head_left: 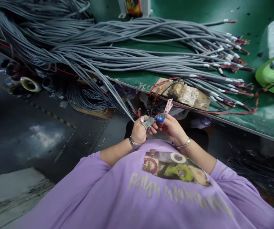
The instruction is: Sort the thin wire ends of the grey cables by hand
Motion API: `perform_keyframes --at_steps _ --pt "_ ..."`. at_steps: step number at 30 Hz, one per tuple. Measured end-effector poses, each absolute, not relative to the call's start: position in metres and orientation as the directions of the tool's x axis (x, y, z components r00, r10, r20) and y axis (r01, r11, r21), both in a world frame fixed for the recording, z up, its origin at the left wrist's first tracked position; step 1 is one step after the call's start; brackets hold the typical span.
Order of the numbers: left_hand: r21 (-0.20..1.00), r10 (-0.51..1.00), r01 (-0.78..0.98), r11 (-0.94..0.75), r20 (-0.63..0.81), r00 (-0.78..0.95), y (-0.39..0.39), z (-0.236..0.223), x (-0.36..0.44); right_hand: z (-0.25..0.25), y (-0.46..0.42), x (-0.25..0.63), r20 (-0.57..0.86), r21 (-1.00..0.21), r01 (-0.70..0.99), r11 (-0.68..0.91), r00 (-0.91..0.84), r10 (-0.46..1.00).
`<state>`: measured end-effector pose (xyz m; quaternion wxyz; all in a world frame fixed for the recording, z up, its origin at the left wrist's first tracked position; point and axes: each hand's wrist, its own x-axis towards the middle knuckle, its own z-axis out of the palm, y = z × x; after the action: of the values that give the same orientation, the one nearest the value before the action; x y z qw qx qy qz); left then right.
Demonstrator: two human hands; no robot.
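At my waist, just off the bench edge, my left hand [140, 130] is closed around the ends of a few grey cables [120, 100]. Its thumb and a finger wear grey coverings. Thin coloured wires [139, 113] fan out above that hand. Close beside it, my right hand [174, 128] pinches thin wires [157, 115] between its fingertips; a blue cover [160, 119] sits on one digit. The exact grip point is too small to make out. A pink clip [168, 106] stands up just behind my right fingers; whether it touches them I cannot tell.
Long grey cable bundles [139, 60] with stripped ends lie across the green bench [187, 12]. A taped wooden block [191, 97] sits at its front edge. To the right stands a green plastic basket [268, 74]. Coiled cable [89, 98] and wire spools [29, 84] lie below.
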<state>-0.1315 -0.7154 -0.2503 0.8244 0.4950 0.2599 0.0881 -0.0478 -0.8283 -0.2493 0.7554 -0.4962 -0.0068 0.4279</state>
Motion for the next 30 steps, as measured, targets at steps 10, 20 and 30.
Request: perform_keyframes --at_steps 10,20,30 --pt "0.866 0.211 0.17 0.471 -0.298 0.931 -0.71 -0.254 -0.137 -0.256 -0.829 -0.032 -0.463 -0.624 -0.781 0.032 0.403 0.789" --pt "0.871 0.369 0.149 0.469 -0.347 0.862 -0.715 -0.253 -0.138 -0.251 -0.84 -0.032 -0.481 -0.584 -0.799 0.144 0.484 0.731" --pt "0.898 0.401 0.189 0.398 -0.355 0.845 -0.719 -0.252 -0.136 -0.249 -0.839 -0.047 -0.345 -0.859 -0.506 0.086 0.693 0.633"
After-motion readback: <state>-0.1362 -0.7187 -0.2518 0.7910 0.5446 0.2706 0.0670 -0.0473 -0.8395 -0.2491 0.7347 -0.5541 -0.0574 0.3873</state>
